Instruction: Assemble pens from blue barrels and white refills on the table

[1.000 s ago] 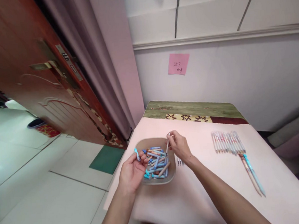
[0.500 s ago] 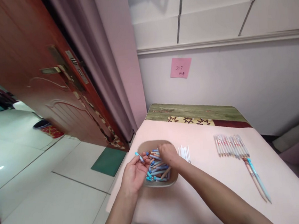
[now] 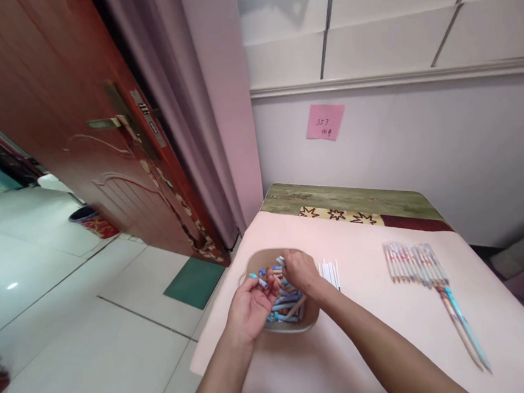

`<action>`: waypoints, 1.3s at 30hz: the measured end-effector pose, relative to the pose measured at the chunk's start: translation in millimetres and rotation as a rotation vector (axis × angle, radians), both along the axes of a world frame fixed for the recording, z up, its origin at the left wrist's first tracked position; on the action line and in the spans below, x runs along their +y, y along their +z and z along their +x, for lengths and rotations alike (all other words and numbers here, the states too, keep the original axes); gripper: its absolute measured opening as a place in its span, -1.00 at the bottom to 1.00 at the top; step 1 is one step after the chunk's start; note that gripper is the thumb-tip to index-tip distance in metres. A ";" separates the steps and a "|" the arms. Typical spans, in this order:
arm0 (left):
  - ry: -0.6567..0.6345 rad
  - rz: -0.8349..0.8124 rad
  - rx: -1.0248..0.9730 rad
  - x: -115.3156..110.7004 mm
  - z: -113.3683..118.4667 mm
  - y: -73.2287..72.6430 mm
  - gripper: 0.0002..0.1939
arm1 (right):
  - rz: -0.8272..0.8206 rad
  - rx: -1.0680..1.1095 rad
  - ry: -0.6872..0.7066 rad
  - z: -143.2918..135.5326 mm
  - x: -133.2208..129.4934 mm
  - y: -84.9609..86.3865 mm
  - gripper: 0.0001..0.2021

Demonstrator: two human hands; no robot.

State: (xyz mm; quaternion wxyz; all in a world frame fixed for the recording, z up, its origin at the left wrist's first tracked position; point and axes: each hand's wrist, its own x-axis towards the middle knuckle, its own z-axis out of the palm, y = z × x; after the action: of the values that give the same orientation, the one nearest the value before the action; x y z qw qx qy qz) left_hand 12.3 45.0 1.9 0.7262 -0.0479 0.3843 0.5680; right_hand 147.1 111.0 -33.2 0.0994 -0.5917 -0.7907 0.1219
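Observation:
A beige plastic bin on the table holds a jumble of blue, tan and brown pen parts. My left hand, palm up at the bin's left side, pinches a short blue pen cap. My right hand reaches over the far right part of the bin, its fingers closed on a pale pen part that is partly hidden. Just right of the bin lie several thin white pen refills.
A row of clear-barrelled pens lies on the right of the pink-covered table, with two longer pens below it. A pink note is stuck on the wall. To the left stand a brown door and a bucket.
The view has shifted slightly, so everything sits a little farther right. My left hand has turned the pen cap. A pale pen part now shows at my right fingertips.

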 end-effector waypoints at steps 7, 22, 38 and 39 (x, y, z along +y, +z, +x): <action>-0.152 0.040 -0.069 -1.2 31.6 -7.3 -0.83 | -0.034 1.086 -0.111 36.0 -21.7 31.1 -0.77; -0.210 0.052 -0.094 3.4 82.5 -0.8 -0.78 | 0.218 1.697 -0.380 101.7 -41.3 67.9 -0.69; -0.276 0.016 -0.046 -6.3 108.3 -0.6 -0.88 | 0.325 1.806 -0.324 87.9 -41.9 74.0 -0.72; -0.274 0.012 -0.048 -6.4 107.9 -0.7 -0.87 | 0.327 1.799 -0.311 86.1 -42.6 72.7 -0.72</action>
State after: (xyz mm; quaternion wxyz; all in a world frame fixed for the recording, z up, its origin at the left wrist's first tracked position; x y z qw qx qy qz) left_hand 120.2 38.7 1.2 0.8061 -0.0040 0.3663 0.4647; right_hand 233.3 68.4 39.5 0.7730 -0.3523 -0.3351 0.4076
